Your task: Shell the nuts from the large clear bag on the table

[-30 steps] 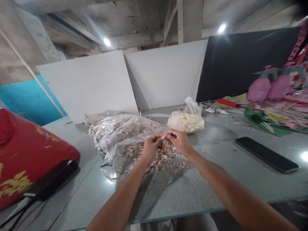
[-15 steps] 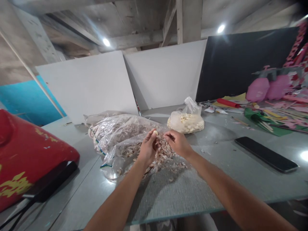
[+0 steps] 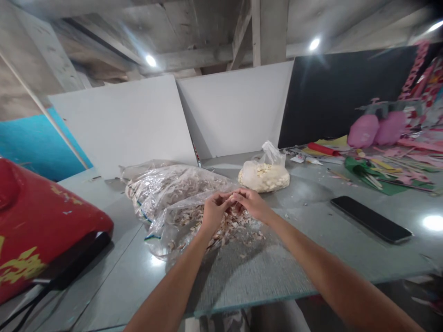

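My left hand (image 3: 213, 210) and my right hand (image 3: 255, 203) meet fingertip to fingertip over the papery skins. Pinched between them is a small pale garlic clove (image 3: 232, 197), mostly covered by the fingers. Under my hands, dry pinkish-brown garlic skins (image 3: 221, 234) spill from the mouth of a large clear plastic bag (image 3: 173, 182) lying on its side to the left. Just beyond my right hand sits a smaller clear bag (image 3: 265, 177) full of pale cloves, its top gathered upward.
A black phone (image 3: 371, 218) lies at the right of the grey table (image 3: 256, 281). Paper scraps, a red roll (image 3: 323, 148) and pink bottles (image 3: 363, 131) crowd the far right. A red container (image 3: 51, 226) stands at left with a black object against it. White boards (image 3: 238, 110) lean behind.
My right hand has moved left to join my left hand, and its fingers now close around the clove too. Before, the left fingertips alone held it up. The view has shifted slightly.
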The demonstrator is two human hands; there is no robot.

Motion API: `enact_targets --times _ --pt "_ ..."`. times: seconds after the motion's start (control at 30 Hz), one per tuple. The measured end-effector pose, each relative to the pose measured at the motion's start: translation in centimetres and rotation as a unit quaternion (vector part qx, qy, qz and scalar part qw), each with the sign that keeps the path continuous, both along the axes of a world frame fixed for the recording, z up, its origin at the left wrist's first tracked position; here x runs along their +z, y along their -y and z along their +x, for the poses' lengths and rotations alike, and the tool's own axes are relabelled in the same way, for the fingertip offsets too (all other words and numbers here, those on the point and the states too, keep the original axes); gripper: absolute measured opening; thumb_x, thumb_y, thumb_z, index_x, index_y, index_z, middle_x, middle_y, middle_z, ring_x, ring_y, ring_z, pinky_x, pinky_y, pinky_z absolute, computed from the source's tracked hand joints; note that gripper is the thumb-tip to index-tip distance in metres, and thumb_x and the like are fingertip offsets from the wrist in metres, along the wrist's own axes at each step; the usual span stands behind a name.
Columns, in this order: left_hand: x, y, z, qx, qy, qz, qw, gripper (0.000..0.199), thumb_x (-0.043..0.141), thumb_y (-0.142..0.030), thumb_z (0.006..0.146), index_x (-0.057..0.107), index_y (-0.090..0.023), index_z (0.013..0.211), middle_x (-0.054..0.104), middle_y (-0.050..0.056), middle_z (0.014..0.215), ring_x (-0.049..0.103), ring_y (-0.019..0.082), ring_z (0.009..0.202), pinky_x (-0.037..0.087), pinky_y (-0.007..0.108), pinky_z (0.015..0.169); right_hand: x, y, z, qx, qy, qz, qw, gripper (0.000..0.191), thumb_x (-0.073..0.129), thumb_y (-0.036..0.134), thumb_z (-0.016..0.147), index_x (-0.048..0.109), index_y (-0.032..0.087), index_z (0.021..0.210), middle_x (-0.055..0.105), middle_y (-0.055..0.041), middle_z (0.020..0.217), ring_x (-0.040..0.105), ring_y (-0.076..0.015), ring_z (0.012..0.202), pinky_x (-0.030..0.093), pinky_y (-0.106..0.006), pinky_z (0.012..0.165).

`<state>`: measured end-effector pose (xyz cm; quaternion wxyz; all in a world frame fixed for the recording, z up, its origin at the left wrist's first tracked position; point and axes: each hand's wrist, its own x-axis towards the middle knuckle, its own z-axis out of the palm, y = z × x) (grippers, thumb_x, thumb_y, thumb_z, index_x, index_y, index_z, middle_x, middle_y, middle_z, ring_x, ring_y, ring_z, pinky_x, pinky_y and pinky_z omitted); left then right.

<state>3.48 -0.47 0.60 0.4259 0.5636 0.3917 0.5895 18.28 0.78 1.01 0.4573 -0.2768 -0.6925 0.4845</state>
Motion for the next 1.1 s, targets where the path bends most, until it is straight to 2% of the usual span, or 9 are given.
enact_targets --times 0.17,0.27,0.4,0.53,0.7,0.8,0.9,1.0,1.1 --pt "0.1 0.1 -0.3 0.038 -0.066 0.048 0.996 0.029 0.072 -0.040 0.061 0.063 -0.014 0.071 0.058 -0.001 0.056 0.047 0.008 0.043 0.036 0.020 0.044 0.2 0.1 -0.2 -0.005 -0.030 -0.031 0.999 0.033 0.052 0.046 0.079 0.057 0.013 0.078 0.053 0.0015 0.057 0.052 -0.0101 0.049 0.044 -0.024 0.050" --pt "0.0 0.1 -0.5 0.048 -0.106 0.072 0.991 0.029 0.063 -0.043 0.069 0.065 -0.014 0.070 0.055 -0.001 0.052 0.046 0.009 0.044 0.034 0.020 0.046 1.5 -0.9 1.1 -0.132 0.037 0.069 0.988 0.032 0.052 0.044 0.079 0.060 0.014 0.082 0.056 0.0004 0.059 0.052 -0.0109 0.050 0.043 -0.024 0.051" --pt "-0.5 0.1 -0.4 0.016 -0.158 0.070 0.985 0.032 0.060 -0.045 0.071 0.057 -0.016 0.057 0.052 -0.001 0.049 0.043 0.009 0.043 0.031 0.020 0.044 4.3 -3.8 4.2 -0.366 0.176 0.250 0.879 0.021 0.053 0.034 0.080 0.063 0.017 0.086 0.065 -0.0053 0.079 0.059 -0.0156 0.070 0.043 -0.026 0.067" --pt "-1.2 0.1 -0.2 -0.017 -0.210 0.074 0.975 0.040 0.063 -0.046 0.068 0.046 -0.017 0.046 0.044 -0.003 0.041 0.036 0.008 0.041 0.024 0.020 0.043 5.9 -6.2 6.5 -0.457 0.350 0.247 0.780 0.020 0.054 0.023 0.078 0.065 0.017 0.092 0.065 -0.0115 0.091 0.059 -0.0203 0.080 0.040 -0.028 0.067" --pt "-0.6 0.6 -0.1 -0.020 -0.202 0.078 0.976 0.051 0.046 -0.053 0.078 0.041 -0.018 0.042 0.036 -0.002 0.039 0.031 0.009 0.040 0.022 0.022 0.043 5.9 -5.4 5.3 -0.413 0.391 0.257 0.782 0.027 0.045 0.032 0.085 0.065 0.016 0.081 0.066 -0.0113 0.081 0.059 -0.0205 0.075 0.036 -0.027 0.063" --pt "2.1 1.6 -0.9 0.014 -0.184 0.142 0.973 0.035 0.041 -0.042 0.084 0.058 -0.017 0.066 0.045 0.000 0.049 0.038 0.011 0.046 0.028 0.022 0.046 5.2 -3.7 3.6 -0.327 0.366 0.260 0.832 0.036 0.036 0.035 0.089 0.062 0.017 0.071 0.063 -0.0074 0.068 0.058 -0.0183 0.069 0.036 -0.025 0.062" --pt "7.2 2.7 -4.0 0.074 -0.204 0.225 0.950 0.027 0.039 -0.020 0.083 0.058 -0.019 0.103 0.059 0.001 0.073 0.041 0.009 0.049 0.034 0.021 0.051 4.0 -1.8 2.5 -0.264 0.313 0.274 0.870 0.028 0.032 0.021 0.087 0.059 0.016 0.096 0.062 -0.0048 0.074 0.057 -0.0156 0.068 0.037 -0.024 0.063" --pt "13.7 3.5 -10.4 0.246 -0.240 0.287 0.894 0.038 0.038 -0.003 0.071 0.057 -0.016 0.102 0.061 0.002 0.089 0.047 0.006 0.055 0.037 0.019 0.056 2.5 -0.1 1.9 -0.227 0.293 0.294 0.881 0.039 0.034 0.008 0.077 0.053 0.016 0.109 0.058 -0.0047 0.080 0.055 -0.0152 0.071 0.040 -0.025 0.067" --pt "19.8 4.0 -18.7 0.476 -0.258 0.242 0.806 0.039 0.037 -0.001 0.069 0.055 -0.010 0.102 0.059 0.000 0.086 0.049 0.004 0.060 0.038 0.019 0.063 1.4 1.1 1.6 -0.217 0.264 0.300 0.891 0.033 0.034 0.012 0.079 0.056 0.018 0.104 0.058 -0.0069 0.087 0.055 -0.0172 0.082 0.042 -0.029 0.076"
